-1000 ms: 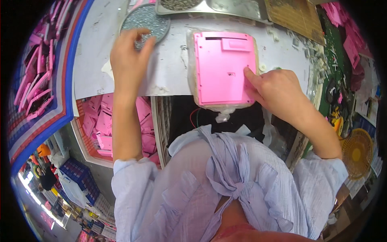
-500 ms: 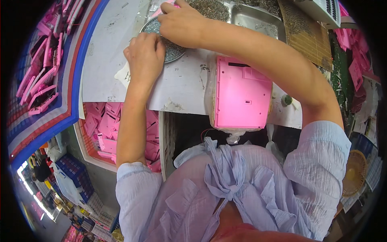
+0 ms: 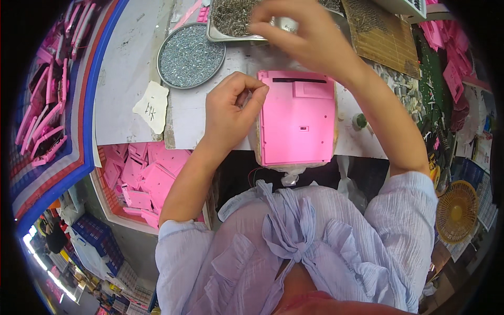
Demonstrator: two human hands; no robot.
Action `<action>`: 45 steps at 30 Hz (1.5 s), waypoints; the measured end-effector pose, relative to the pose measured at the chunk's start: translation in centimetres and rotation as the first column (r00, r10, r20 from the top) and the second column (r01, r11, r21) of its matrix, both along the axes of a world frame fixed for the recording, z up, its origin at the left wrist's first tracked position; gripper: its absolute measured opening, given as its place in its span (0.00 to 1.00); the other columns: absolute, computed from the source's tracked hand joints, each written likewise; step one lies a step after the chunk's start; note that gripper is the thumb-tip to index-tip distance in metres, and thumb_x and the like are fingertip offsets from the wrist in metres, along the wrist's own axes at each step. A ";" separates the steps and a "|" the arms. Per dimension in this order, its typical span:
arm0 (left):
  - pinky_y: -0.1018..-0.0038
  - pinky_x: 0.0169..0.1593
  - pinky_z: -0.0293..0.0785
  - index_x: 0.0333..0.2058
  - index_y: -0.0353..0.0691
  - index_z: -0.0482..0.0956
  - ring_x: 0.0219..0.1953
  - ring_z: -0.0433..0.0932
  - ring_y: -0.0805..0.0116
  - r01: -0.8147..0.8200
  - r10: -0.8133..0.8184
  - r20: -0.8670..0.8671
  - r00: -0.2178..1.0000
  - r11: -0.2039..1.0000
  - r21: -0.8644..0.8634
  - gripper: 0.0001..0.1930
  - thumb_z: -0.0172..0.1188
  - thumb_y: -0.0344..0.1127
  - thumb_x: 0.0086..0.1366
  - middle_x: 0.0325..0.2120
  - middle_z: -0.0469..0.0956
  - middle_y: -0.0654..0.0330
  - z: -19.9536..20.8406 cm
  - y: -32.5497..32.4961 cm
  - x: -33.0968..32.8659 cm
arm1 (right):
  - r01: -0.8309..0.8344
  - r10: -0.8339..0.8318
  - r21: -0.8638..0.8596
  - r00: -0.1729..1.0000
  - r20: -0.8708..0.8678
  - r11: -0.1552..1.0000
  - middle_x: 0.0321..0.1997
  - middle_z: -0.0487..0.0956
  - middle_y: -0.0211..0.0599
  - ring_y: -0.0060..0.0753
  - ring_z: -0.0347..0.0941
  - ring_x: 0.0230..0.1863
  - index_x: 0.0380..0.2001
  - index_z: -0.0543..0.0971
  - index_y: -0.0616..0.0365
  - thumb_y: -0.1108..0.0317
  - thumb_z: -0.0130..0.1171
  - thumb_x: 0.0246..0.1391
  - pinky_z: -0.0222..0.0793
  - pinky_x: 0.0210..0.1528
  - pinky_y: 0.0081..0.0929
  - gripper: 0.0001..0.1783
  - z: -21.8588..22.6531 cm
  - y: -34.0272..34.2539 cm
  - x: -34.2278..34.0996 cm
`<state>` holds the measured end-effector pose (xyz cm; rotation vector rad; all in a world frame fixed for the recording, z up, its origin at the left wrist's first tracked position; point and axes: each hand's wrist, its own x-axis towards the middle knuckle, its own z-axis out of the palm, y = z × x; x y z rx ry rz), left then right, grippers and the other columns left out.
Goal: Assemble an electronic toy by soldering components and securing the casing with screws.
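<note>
A pink plastic housing lies flat in front of me on a wrapped pad. At its upper left corner is my left hand, thumb and fingertips pinched together; whatever they hold is too small to make out. My right hand hovers over the far side of the table, smeared by motion, beside a metal tray of dark small screws. Left of that tray stands a round dish full of silvery screws.
A crate of pink parts sits below the table's left edge. Pink housings fill a striped-lined container at far left. A cardboard sheet lies at the back right, and a small green object stands right of the housing.
Both hands have left the round dish. My left hand has come to the housing's upper left corner; my right hand has moved right, above the dark screws.
</note>
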<state>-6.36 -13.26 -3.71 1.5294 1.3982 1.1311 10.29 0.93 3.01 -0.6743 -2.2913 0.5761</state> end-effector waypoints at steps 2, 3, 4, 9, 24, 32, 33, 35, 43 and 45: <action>0.78 0.31 0.66 0.35 0.34 0.82 0.28 0.70 0.80 0.036 -0.017 -0.115 0.993 0.986 0.162 0.03 0.66 0.26 0.65 0.27 0.78 0.66 -0.2 0.4 0.5 | 0.062 -0.055 -0.151 0.997 0.047 0.987 0.42 0.81 0.33 0.34 0.72 0.51 0.34 0.83 0.59 0.70 0.63 0.59 0.65 0.56 0.32 0.04 0.3 -1.4 4.9; 0.78 0.31 0.66 0.35 0.34 0.82 0.28 0.71 0.80 0.065 -0.017 -0.183 0.983 0.963 0.262 0.02 0.66 0.26 0.65 0.27 0.78 0.66 -0.4 0.7 0.4 | 0.084 -0.074 -0.193 0.995 0.062 0.978 0.44 0.81 0.34 0.33 0.71 0.52 0.35 0.83 0.60 0.70 0.63 0.60 0.64 0.58 0.31 0.05 -0.1 -2.2 6.6; 0.78 0.30 0.66 0.35 0.34 0.82 0.28 0.71 0.80 0.101 -0.010 -0.249 0.968 0.929 0.356 0.03 0.66 0.26 0.64 0.27 0.79 0.65 -0.5 0.8 0.3 | 0.133 -0.132 -0.199 0.991 0.020 0.971 0.42 0.82 0.35 0.35 0.73 0.51 0.33 0.83 0.59 0.70 0.64 0.58 0.66 0.57 0.33 0.05 -0.4 -3.3 7.6; 0.75 0.29 0.69 0.40 0.34 0.83 0.26 0.75 0.74 -0.021 0.076 -0.262 0.962 0.978 0.207 0.06 0.65 0.26 0.65 0.29 0.82 0.60 3.0 -0.9 0.6 | 0.197 -0.264 -0.363 0.954 -0.145 0.911 0.42 0.83 0.37 0.37 0.73 0.49 0.32 0.84 0.60 0.70 0.68 0.55 0.64 0.58 0.35 0.05 -1.3 -9.0 9.8; 0.83 0.27 0.67 0.41 0.32 0.81 0.24 0.73 0.81 0.457 0.013 0.810 0.586 0.821 -0.343 0.05 0.64 0.26 0.69 0.29 0.82 0.61 5.4 -5.3 3.8 | 0.091 -0.126 -0.158 0.964 -0.233 0.983 0.42 0.83 0.32 0.41 0.68 0.50 0.33 0.88 0.54 0.69 0.72 0.48 0.65 0.53 0.36 0.07 -0.1 -14.4 9.1; 0.81 0.27 0.64 0.36 0.36 0.82 0.23 0.70 0.80 0.166 -0.164 0.102 0.981 0.986 -0.018 0.03 0.67 0.24 0.63 0.28 0.78 0.65 4.0 -1.8 4.1 | 0.356 -0.352 -0.126 0.934 0.055 0.926 0.48 0.85 0.31 0.43 0.67 0.56 0.34 0.91 0.48 0.62 0.71 0.49 0.65 0.60 0.37 0.08 -4.7 -6.4 11.4; 0.80 0.27 0.64 0.35 0.36 0.82 0.23 0.69 0.80 0.149 -0.147 0.085 0.986 0.988 -0.025 0.04 0.67 0.24 0.62 0.27 0.78 0.65 4.1 -1.9 4.2 | 0.354 -0.346 -0.156 0.935 0.077 0.922 0.49 0.85 0.31 0.43 0.66 0.56 0.34 0.91 0.48 0.62 0.71 0.49 0.65 0.60 0.37 0.09 -4.7 -6.3 11.3; 0.80 0.26 0.63 0.35 0.36 0.83 0.23 0.68 0.79 0.132 -0.130 0.061 0.990 0.991 -0.019 0.04 0.67 0.24 0.62 0.27 0.78 0.64 4.1 -2.0 4.3 | 0.351 -0.331 -0.214 0.936 0.123 0.912 0.50 0.85 0.32 0.44 0.65 0.57 0.35 0.91 0.47 0.62 0.71 0.50 0.64 0.62 0.37 0.09 -4.5 -5.9 11.3; 0.81 0.28 0.65 0.36 0.36 0.82 0.24 0.69 0.79 0.139 -0.137 0.064 0.989 0.989 -0.041 0.04 0.67 0.25 0.63 0.28 0.79 0.63 4.5 -2.2 4.4 | 0.265 -0.212 -0.204 0.945 0.247 0.943 0.50 0.83 0.34 0.40 0.69 0.57 0.43 0.90 0.48 0.64 0.69 0.51 0.64 0.62 0.37 0.14 -3.5 -4.9 12.0; 0.81 0.28 0.65 0.36 0.36 0.82 0.24 0.69 0.80 0.159 -0.155 0.101 0.983 0.987 -0.033 0.04 0.67 0.25 0.63 0.28 0.79 0.63 4.4 -2.4 4.5 | 0.209 -0.175 -0.172 0.965 0.195 0.963 0.48 0.82 0.34 0.37 0.73 0.54 0.45 0.89 0.49 0.66 0.69 0.51 0.66 0.59 0.36 0.16 -2.4 -5.0 12.1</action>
